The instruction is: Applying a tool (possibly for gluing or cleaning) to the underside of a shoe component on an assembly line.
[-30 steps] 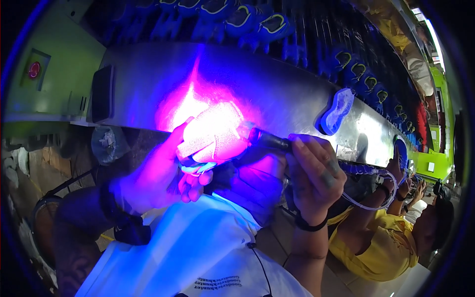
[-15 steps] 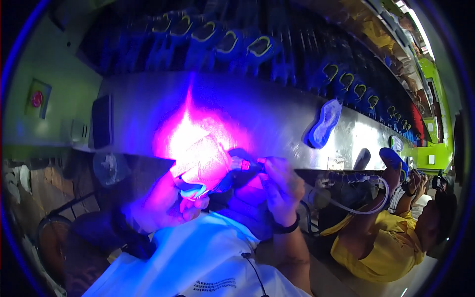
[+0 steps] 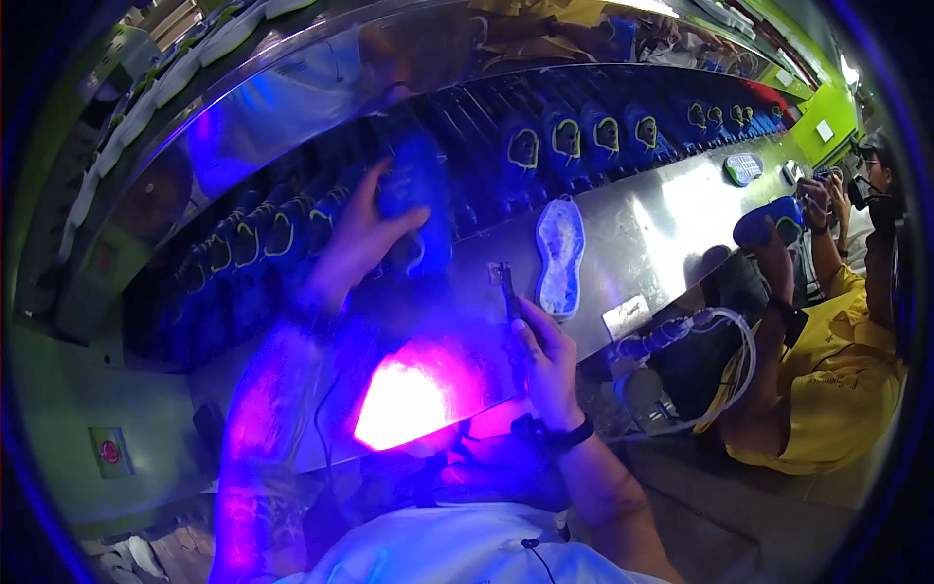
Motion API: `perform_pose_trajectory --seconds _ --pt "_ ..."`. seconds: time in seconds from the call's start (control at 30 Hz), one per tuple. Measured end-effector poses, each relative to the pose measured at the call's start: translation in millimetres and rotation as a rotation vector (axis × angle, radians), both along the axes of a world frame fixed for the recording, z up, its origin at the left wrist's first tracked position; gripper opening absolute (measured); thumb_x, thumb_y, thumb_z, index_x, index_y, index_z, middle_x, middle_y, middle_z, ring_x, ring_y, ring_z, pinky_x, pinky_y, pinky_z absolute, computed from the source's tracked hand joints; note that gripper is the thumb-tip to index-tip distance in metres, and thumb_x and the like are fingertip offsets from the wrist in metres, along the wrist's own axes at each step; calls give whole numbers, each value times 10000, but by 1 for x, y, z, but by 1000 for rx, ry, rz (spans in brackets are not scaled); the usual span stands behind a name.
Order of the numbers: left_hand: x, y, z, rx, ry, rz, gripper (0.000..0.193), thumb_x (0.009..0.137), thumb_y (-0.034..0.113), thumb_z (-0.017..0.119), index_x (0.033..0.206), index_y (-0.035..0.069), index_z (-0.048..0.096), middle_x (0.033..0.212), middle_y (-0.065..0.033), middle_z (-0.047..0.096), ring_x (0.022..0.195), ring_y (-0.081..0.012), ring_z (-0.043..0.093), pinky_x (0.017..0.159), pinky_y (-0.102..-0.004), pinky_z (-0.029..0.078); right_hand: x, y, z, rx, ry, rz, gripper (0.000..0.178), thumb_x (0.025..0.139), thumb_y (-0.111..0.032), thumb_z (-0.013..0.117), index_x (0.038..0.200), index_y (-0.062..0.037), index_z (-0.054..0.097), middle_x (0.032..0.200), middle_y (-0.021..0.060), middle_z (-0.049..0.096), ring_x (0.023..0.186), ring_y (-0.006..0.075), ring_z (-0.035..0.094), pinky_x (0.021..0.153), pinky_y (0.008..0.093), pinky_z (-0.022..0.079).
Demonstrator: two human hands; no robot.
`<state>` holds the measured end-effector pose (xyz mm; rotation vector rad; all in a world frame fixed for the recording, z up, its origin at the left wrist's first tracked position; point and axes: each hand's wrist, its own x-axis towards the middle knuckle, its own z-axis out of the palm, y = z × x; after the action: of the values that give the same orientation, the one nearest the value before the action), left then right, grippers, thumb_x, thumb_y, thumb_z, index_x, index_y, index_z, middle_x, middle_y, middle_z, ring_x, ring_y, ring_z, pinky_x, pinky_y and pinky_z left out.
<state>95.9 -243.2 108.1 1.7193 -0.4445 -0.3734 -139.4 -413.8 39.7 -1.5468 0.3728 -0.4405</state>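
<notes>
My left hand (image 3: 365,234) reaches out over the rows of shoes, thumb and fingers around a blue shoe (image 3: 418,180) that is blurred by motion. Closer to me, my right hand (image 3: 551,365) grips a slim dark-handled brush (image 3: 511,304), its small squarish head pointing away and up. The brush head hangs over the metal bench (image 3: 623,229) and touches no shoe. To the right of the brush, a pale blue shoe sole (image 3: 560,258) lies on the bench.
A bright pink-violet light patch (image 3: 413,389) falls on the near bench edge. Blue shoes (image 3: 566,138) stand in rows beyond. At right are clear tubing (image 3: 749,350), a white label-like piece (image 3: 627,317) and a co-worker in a yellow shirt (image 3: 827,389) handling a shoe.
My left hand has moved from the bright light to the rows of shoes with the shoe. My right hand has drawn the brush away from it. The view has turned left and up.
</notes>
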Motion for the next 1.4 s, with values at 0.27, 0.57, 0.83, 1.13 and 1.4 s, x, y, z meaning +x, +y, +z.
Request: perform_pose_trajectory --seconds 0.27,0.57,0.83,1.13,1.4 --pt "59 -137 -48 811 -652 192 595 863 483 725 1228 26 620 1070 -250 693 1056 -429 653 912 -464 526 2 5 -2 -126 43 7 343 991 -106 633 1308 26 626 1040 116 684 966 157 644 876 292 497" --pt "89 -18 -56 1012 -711 -18 671 791 403 776 1351 99 567 1157 -260 631 1060 -429 626 947 -500 499 -7 -4 13 -88 66 51 362 986 -119 639 1320 19 620 987 81 670 863 124 623 779 278 495" --pt "82 -73 -62 743 -664 184 657 741 368 803 1280 58 588 1130 -261 631 1081 -438 625 909 -485 519 -4 -1 15 -44 84 63 362 976 -92 645 1316 29 619 1084 89 679 987 130 616 887 266 475" --pt "136 -2 -42 1352 -477 187 741 829 536 705 1279 -36 570 1331 -271 573 1158 -431 626 958 -506 526 0 7 -7 0 44 23 382 992 -112 648 1336 47 602 1098 54 674 956 99 604 859 248 476" --pt "-17 61 9 594 -934 212 950 692 297 848 1413 -99 373 1308 -312 473 1207 -459 539 981 -493 502 -10 11 2 94 50 52 350 986 -109 652 1304 34 632 1129 97 699 994 124 632 868 278 507"
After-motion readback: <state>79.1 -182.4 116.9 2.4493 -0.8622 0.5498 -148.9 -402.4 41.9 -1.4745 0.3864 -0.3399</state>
